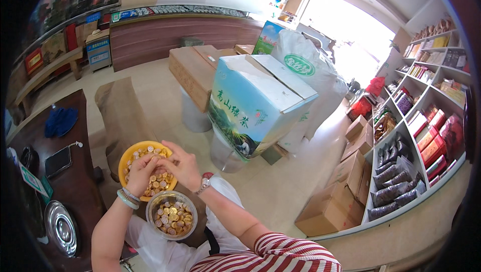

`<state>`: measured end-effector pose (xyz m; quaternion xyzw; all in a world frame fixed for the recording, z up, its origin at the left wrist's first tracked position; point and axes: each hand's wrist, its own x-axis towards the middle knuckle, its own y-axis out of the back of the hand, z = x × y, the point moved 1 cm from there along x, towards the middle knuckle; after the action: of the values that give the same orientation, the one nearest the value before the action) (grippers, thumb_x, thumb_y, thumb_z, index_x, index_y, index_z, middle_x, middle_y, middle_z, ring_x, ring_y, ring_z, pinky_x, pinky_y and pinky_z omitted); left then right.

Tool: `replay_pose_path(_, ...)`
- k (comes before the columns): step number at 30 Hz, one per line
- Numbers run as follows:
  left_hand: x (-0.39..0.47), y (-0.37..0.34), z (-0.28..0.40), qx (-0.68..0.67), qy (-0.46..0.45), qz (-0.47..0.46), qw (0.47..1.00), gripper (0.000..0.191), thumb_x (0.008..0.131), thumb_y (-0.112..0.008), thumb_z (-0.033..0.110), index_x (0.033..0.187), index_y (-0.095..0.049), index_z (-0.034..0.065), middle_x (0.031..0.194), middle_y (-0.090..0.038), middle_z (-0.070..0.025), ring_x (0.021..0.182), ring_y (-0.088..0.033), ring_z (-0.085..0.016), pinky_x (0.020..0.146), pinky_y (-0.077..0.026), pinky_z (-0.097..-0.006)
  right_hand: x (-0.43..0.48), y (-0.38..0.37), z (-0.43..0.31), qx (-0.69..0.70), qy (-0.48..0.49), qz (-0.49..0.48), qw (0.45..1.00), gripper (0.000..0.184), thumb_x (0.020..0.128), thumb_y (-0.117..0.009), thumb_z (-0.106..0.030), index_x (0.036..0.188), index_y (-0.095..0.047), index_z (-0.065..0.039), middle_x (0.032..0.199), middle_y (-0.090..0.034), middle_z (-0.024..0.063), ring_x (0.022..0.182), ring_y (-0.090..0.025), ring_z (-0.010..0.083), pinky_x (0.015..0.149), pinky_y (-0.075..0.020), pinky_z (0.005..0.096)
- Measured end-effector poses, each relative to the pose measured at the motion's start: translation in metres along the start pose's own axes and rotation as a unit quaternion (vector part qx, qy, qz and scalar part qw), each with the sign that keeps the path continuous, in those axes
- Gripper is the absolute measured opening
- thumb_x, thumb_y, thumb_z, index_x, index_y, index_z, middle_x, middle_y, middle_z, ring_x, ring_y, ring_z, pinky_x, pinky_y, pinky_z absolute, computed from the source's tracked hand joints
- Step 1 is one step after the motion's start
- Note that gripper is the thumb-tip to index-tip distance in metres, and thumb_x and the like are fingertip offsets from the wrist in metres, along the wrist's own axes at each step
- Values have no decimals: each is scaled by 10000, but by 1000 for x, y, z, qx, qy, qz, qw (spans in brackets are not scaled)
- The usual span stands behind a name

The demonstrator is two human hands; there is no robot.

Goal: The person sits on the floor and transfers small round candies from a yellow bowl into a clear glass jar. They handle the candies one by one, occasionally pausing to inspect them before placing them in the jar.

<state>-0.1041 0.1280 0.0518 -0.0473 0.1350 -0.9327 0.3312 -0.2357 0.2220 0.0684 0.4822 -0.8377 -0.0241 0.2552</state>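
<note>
My left hand (140,172), with bracelets at its wrist, and my right hand (185,163), with a metal watch, meet over a yellow plastic bowl (123,166). Their fingertips pinch together on a small gold-coloured piece, apparently a coin, mostly hidden by the fingers. Many gold and silvery foil-wrapped coins (159,183) fill the bowl. Closer to my body, between my legs, a round clear plastic tub (148,216) holds more of these coins (173,215). The wrists reach past the tub's far side.
To the left, a dark wooden table (84,197) bears a phone (59,162), a blue cloth (61,121) and a round metal lid (62,228). A wooden bench (122,103) stands ahead. A printed carton (248,114) rests on a plastic bin; shelves (406,121) and cardboard boxes (330,210) line the right.
</note>
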Motion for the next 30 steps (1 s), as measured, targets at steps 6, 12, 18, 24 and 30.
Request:
replay_pose_path(6,6,18,1,49,-53,48,996,210,982,-510,198,919,-600,19,727,-573,-3,640,-528,-65,578,-434,-209,-12,-3,18,69,-80,7,994,262,907,-639,-117,1153,-631,-27,734,-666,25,639,-595,48,547,-464,198)
replay_pose_path(12,0,14,5,-157,59,-53,984,250,1009,-477,218,1114,-569,11,884,-596,-7,718,-547,-57,688,-502,-205,-12,-5,18,180,-106,-26,977,241,955,-578,-140,1151,-618,-4,896,-679,45,755,-621,73,560,-468,182)
replay_pose_path(18,0,8,10,-161,60,-78,982,277,998,-494,143,1241,-517,13,964,-586,-11,799,-569,-58,721,-513,-190,-8,-11,17,192,-116,-36,974,244,957,-582,-170,1125,-640,-3,920,-677,46,792,-615,78,585,-483,201)
replay_pose_path(24,2,13,8,8,-2,-61,998,186,991,-494,119,1131,-542,7,859,-591,-6,717,-552,-56,650,-494,-207,-7,-17,20,209,-119,-55,969,234,947,-604,-176,1080,-657,9,917,-660,19,771,-599,57,576,-481,184)
replay_pose_path(30,3,10,6,-128,30,-31,991,163,997,-487,149,1058,-568,21,795,-567,18,632,-509,-54,594,-466,-203,-5,-19,18,188,-113,-52,974,252,963,-574,-185,1099,-657,11,917,-663,35,824,-605,86,587,-498,216)
